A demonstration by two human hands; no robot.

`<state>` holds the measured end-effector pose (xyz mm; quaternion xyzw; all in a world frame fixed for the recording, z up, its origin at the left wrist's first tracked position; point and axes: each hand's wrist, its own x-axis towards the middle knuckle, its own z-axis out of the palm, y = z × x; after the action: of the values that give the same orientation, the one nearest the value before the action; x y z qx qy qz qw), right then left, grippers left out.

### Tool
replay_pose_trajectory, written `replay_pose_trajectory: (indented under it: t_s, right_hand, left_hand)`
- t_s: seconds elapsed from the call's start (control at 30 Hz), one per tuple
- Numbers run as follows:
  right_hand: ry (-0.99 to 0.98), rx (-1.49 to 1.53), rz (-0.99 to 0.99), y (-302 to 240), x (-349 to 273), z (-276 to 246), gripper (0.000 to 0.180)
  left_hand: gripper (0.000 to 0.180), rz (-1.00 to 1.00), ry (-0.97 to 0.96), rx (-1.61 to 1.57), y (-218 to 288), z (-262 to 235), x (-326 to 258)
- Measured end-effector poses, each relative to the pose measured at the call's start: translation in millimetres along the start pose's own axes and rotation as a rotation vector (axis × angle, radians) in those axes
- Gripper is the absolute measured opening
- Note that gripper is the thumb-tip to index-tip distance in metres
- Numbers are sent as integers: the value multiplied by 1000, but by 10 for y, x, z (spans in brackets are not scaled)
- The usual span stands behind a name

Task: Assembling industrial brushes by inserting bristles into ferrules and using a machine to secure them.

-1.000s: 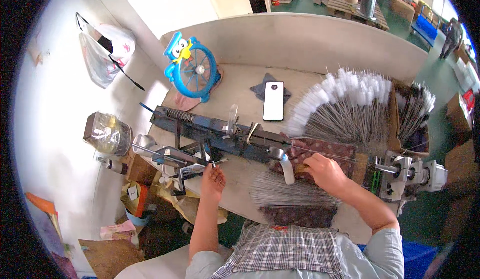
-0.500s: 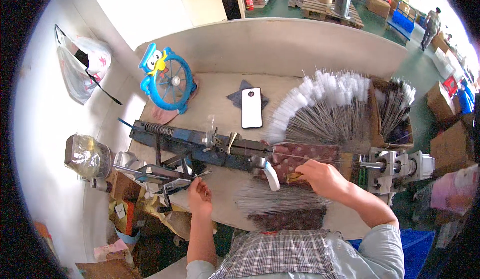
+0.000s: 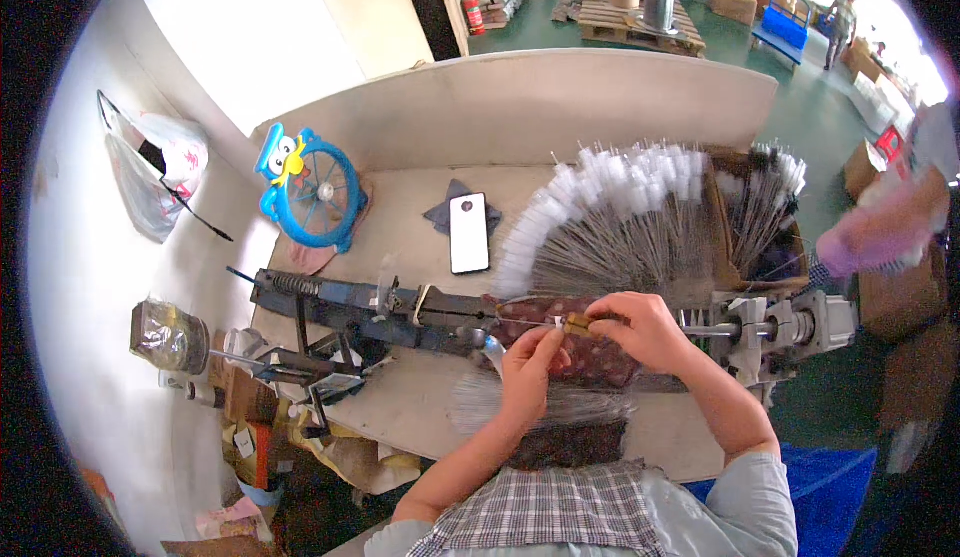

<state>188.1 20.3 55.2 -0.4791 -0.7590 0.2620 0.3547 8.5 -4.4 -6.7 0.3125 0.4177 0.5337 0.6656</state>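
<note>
My left hand (image 3: 528, 369) is closed, thumb and finger pinching the end of a thin wire (image 3: 530, 321) where a small white bit shows. The wire runs left toward the long dark metal jig (image 3: 350, 307). Right beside it, my right hand (image 3: 640, 327) grips a small yellow-brown piece (image 3: 577, 324), almost touching the left fingertips. Beneath both hands lies a dark red dotted cloth (image 3: 600, 365). A lever with a white handle (image 3: 495, 352) sits left of my left hand. A bundle of loose wires (image 3: 480, 402) lies nearer to me.
White-bristled brushes (image 3: 620, 197) fan out behind my hands, beside a cardboard box (image 3: 722, 222) of more brushes. A metal spindle unit (image 3: 780, 327) stands right. Behind the jig are a phone (image 3: 468, 232) and a blue toy-like fan (image 3: 315, 192). Another person's pink sleeve (image 3: 880, 227) is at far right.
My left hand has moved right from the jig's lower frame to meet my right hand above the cloth. The view has shifted, and a person's arm has come in at the right.
</note>
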Motion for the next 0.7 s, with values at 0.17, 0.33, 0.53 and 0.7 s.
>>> replay_pose_trajectory:
  t_s: [0.17, 0.33, 0.53, 0.7]
  right_hand:
    - [-116, 406, 224, 69, -60, 5, 18]
    - [-6, -107, -139, -62, 92, 36, 18]
    - [51, -466, -170, -148, 424, 507, 16]
    - [-70, -199, -45, -235, 430, 437, 19]
  left_hand:
    - [13, -31, 49, 27, -14, 133, 1]
    - [10, 0, 253, -138, 137, 0, -25]
    - [11, -90, 199, -247, 219, -33, -18]
    - [19, -81, 177, -144, 237, -92, -25]
